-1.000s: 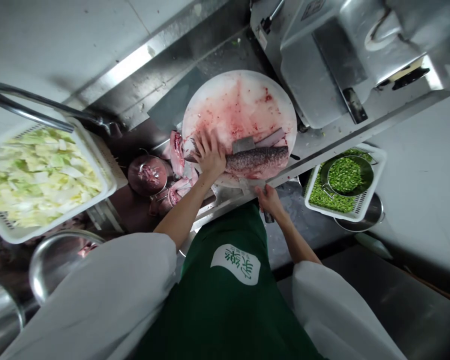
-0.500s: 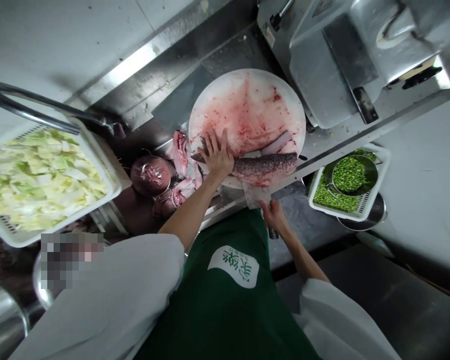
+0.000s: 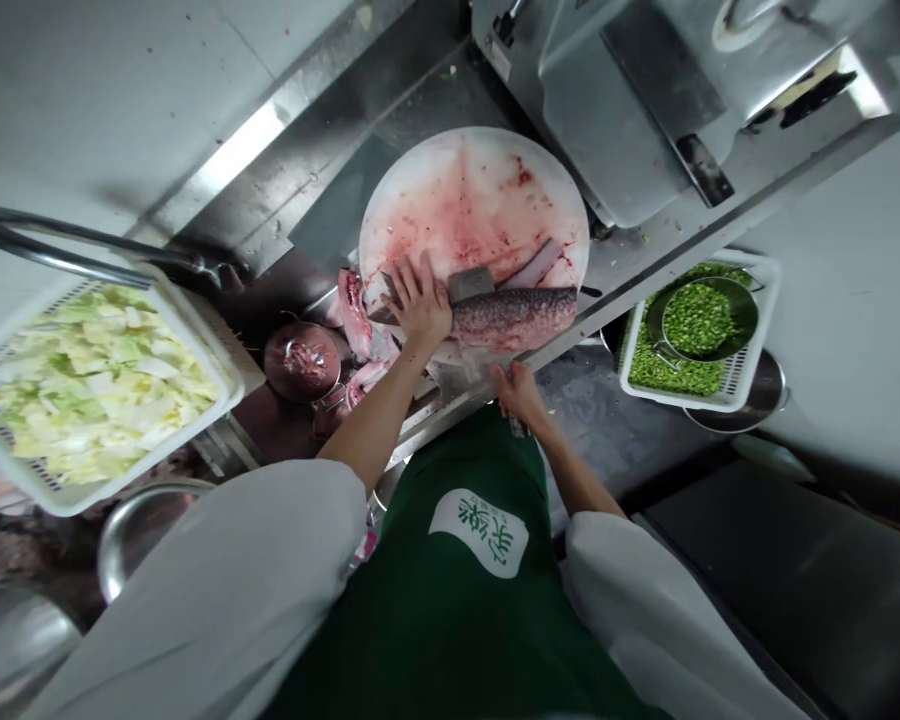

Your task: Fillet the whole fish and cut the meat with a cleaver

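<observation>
On the round white cutting board [image 3: 457, 190], streaked with blood, lies a dark-skinned piece of fish [image 3: 525, 318]. My left hand [image 3: 420, 308] rests flat with spread fingers over its tail end. In my right hand [image 3: 521, 395], at the board's near edge, is a cleaver whose handle [image 3: 519, 428] sticks out below the fist. The cleaver's blade [image 3: 471, 285] passes beneath the fish, and its far end shows beyond it. Behind the fish lies a pale strip of fish [image 3: 538, 265].
Left of the board are bloody fish pieces [image 3: 354, 312] and a bowl of reddish scraps [image 3: 304, 360]. A basket of chopped cabbage [image 3: 229, 385] stands farther left. At right are another cleaver [image 3: 667, 90] on a metal machine and a basket of chopped greens [image 3: 757, 330].
The cleaver's blade has slid farther under the fish, and its end now shows on the far side. My left hand stays on the tail end. The whole view has shifted slightly.
</observation>
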### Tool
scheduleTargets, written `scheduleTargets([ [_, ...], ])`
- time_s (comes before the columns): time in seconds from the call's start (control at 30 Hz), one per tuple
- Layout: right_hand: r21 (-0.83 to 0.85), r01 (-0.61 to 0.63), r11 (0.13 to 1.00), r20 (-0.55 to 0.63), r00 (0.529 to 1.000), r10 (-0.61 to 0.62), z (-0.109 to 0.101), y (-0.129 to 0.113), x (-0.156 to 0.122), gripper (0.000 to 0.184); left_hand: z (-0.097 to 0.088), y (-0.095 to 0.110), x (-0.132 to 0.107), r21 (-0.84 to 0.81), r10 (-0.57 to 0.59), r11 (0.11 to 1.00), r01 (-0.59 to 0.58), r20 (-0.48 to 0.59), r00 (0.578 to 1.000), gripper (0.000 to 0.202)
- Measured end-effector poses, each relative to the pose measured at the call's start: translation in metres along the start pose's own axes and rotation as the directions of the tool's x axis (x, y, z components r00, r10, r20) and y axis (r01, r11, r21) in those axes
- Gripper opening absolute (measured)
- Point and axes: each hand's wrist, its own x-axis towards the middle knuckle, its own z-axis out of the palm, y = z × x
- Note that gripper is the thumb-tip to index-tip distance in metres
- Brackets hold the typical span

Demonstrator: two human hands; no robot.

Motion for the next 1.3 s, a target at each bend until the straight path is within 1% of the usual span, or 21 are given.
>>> scheduleTargets([
  [0.07, 0.026, -0.01, 1.0, -0.002, 1.0, 0.01, -0.018, 0.006, -0.001, 0.039, 0.007, 0.008, -0.013, 0.018, 0.014, 1.0, -0.014, -0.001, 1.0, 0.067],
  [0.13, 0.022, -0.014, 1.0, -0.012, 1.0, 0.015, -0.043, 0.018, -0.007, 0.041, 0.013, 0.015, -0.028, 0.017, 0.059, 0.998, -0.059, 0.037, 0.998, 0.067],
  [0.2, 0.007, -0.007, 1.0, -0.019, 1.0, 0.008, -0.065, 0.029, -0.013, 0.044, 0.013, 0.018, -0.037, 0.001, 0.082, 0.997, -0.082, 0.078, 0.994, 0.067],
  [0.27, -0.003, 0.0, 1.0, -0.006, 1.0, 0.0, -0.076, 0.035, -0.015, 0.045, 0.009, 0.016, -0.037, 0.002, 0.059, 0.998, -0.059, 0.08, 0.995, 0.067],
  [0.3, -0.009, 0.001, 1.0, -0.002, 1.0, -0.001, -0.077, 0.036, -0.015, 0.044, 0.006, 0.013, -0.033, 0.012, 0.05, 0.999, -0.051, 0.072, 0.996, 0.067],
  [0.37, -0.027, -0.001, 1.0, -0.029, 1.0, 0.0, -0.07, 0.031, -0.01, 0.041, 0.001, 0.006, -0.025, 0.04, 0.065, 0.997, -0.068, 0.067, 0.996, 0.067],
  [0.43, -0.033, -0.017, 0.999, -0.091, 0.996, 0.014, -0.057, 0.023, -0.004, 0.038, 0.001, 0.001, -0.017, 0.053, 0.098, 0.993, -0.102, 0.082, 0.992, 0.067],
  [0.5, -0.024, -0.03, 0.999, -0.138, 0.99, 0.026, -0.044, 0.017, -0.001, 0.034, 0.002, -0.001, -0.014, 0.053, 0.102, 0.993, -0.107, 0.082, 0.991, 0.066],
  [0.6, -0.015, -0.042, 0.999, -0.12, 0.992, 0.04, -0.036, 0.018, -0.007, 0.034, 0.005, 0.0, -0.016, 0.051, 0.085, 0.995, -0.089, 0.076, 0.994, 0.066],
  [0.7, -0.007, -0.078, 0.997, -0.085, 0.993, 0.077, -0.033, 0.021, -0.016, 0.039, 0.006, 0.0, -0.017, 0.047, 0.094, 0.994, -0.098, 0.076, 0.993, 0.066],
  [0.77, -0.003, -0.085, 0.996, -0.117, 0.99, 0.084, -0.028, 0.019, -0.017, 0.04, 0.006, -0.001, -0.017, 0.047, 0.114, 0.992, -0.117, 0.07, 0.991, 0.066],
  [0.83, 0.003, -0.056, 0.998, -0.17, 0.984, 0.055, -0.02, 0.013, -0.015, 0.038, 0.007, -0.002, -0.017, 0.046, 0.128, 0.99, -0.13, 0.055, 0.99, 0.066],
  [0.9, 0.005, -0.026, 1.0, -0.196, 0.98, 0.026, -0.013, 0.01, -0.016, 0.038, 0.007, -0.003, -0.017, 0.045, 0.126, 0.991, -0.128, 0.046, 0.991, 0.066],
  [1.03, 0.002, -0.051, 0.999, -0.167, 0.985, 0.051, -0.003, 0.014, -0.027, 0.048, 0.006, -0.001, -0.016, 0.054, 0.103, 0.993, -0.106, 0.054, 0.993, 0.065],
  [1.1, 0.036, -0.068, 0.997, -0.173, 0.982, 0.074, 0.004, 0.015, -0.025, 0.05, 0.006, -0.001, -0.016, 0.055, 0.099, 0.993, -0.103, 0.062, 0.993, 0.065],
  [1.23, 0.076, -0.031, 0.997, -0.213, 0.976, 0.046, 0.018, 0.014, -0.013, 0.047, 0.006, -0.002, -0.016, 0.055, 0.109, 0.992, -0.112, 0.062, 0.992, 0.065],
  [1.3, 0.074, -0.018, 0.997, -0.195, 0.98, 0.032, 0.02, 0.017, -0.017, 0.044, 0.007, -0.003, -0.016, 0.061, 0.115, 0.991, -0.118, 0.05, 0.992, 0.066],
])
